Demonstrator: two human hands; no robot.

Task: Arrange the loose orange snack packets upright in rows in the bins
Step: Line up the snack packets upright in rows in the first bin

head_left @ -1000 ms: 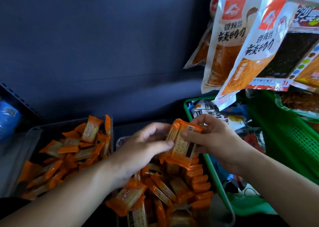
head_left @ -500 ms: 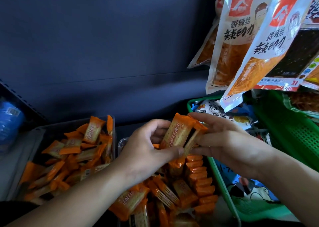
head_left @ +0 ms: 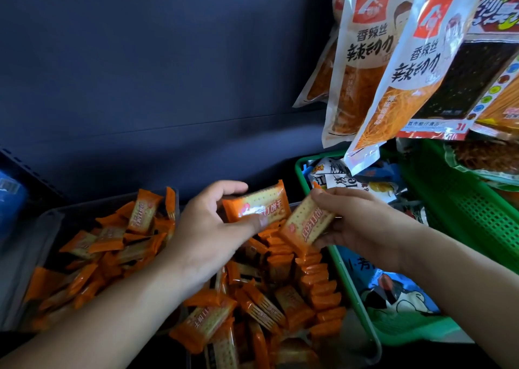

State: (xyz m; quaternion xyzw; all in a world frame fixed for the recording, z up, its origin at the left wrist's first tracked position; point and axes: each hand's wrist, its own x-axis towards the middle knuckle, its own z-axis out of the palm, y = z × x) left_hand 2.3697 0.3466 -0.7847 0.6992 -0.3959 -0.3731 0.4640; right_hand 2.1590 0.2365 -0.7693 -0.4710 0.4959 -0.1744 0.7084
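My left hand [head_left: 207, 236] and right hand [head_left: 362, 225] were squeezed together round one bunch a second ago. Now they have moved apart. The left one holds a packet [head_left: 257, 206] sideways, face up. The right one holds a second packet [head_left: 307, 225], tipped, just right of it.

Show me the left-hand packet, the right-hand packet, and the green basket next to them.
left-hand packet [head_left: 261, 204], head view, on its printed front.
right-hand packet [head_left: 307, 225], head view, on its printed front.
green basket [head_left: 341, 264], head view, on its left rim.
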